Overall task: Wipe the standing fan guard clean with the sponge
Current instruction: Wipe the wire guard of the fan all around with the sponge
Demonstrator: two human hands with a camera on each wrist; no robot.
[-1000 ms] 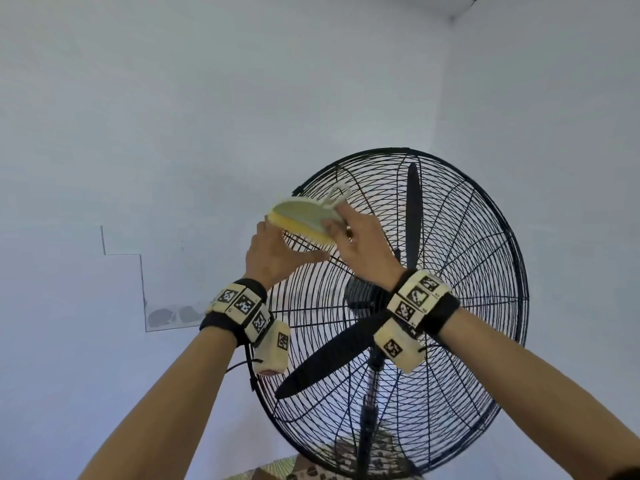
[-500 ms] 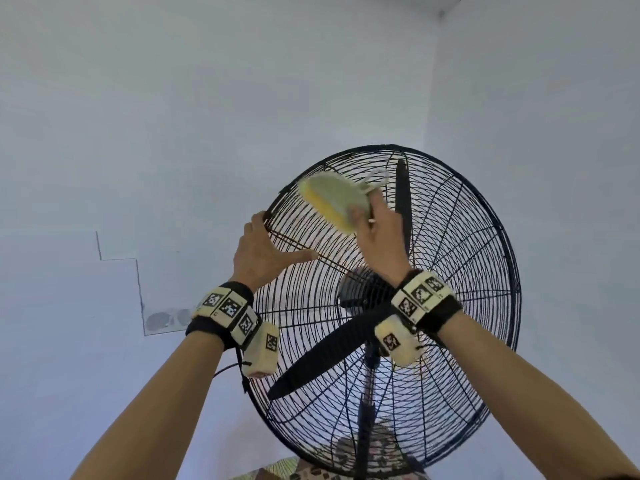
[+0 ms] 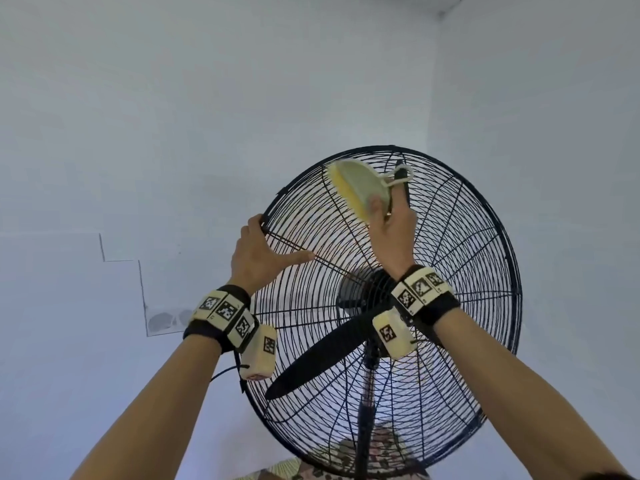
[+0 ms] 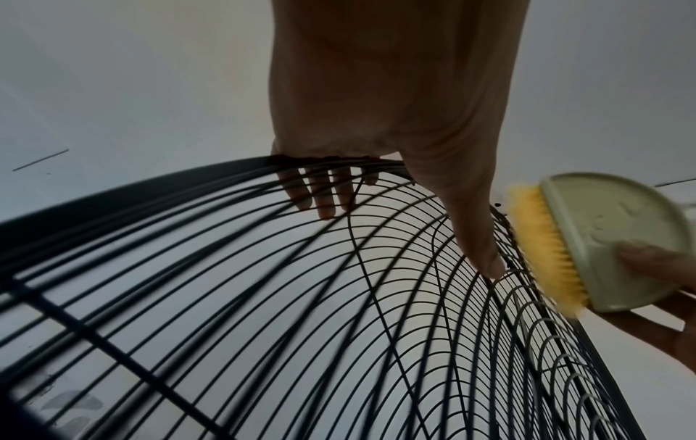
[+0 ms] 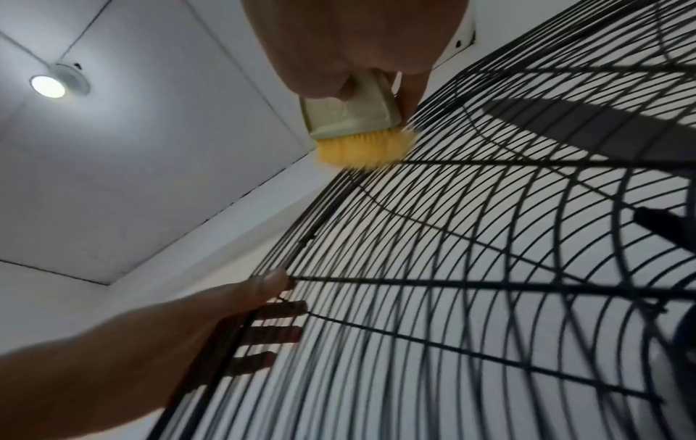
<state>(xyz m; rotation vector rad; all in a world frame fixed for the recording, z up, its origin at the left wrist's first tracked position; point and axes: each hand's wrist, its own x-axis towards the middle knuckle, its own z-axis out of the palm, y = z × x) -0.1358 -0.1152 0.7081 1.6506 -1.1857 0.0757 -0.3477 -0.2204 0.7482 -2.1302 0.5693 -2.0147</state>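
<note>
- The black wire fan guard (image 3: 460,271) served as my landmark; the standing fan stood in front of pale walls.
- My left hand (image 3: 258,254) gripped the guard's outer rim at its upper left. The fingers (image 4: 324,193) were hooked over the rim and showed through the wires from behind; the thumb lay straight along a radial wire toward the hub.
- My right hand (image 3: 394,233) held the sponge (image 3: 360,188) near the top of the guard, just left of the upright blade. Thumb lay on its pale plastic back, fingers curled behind it.
- The sponge was really a pale green plastic-backed scrubber with a yellow bristly face. That yellow edge (image 5: 363,147) touched the guard wires close under the rim.
- A white loop sat at the scrubber's far end, against the blade.
- Two dark blades (image 3: 322,355) showed behind the guard: one upright, one slanting down-left from the hub.
- A round ceiling light (image 5: 49,86) was lit, well apart from the guard.
</note>
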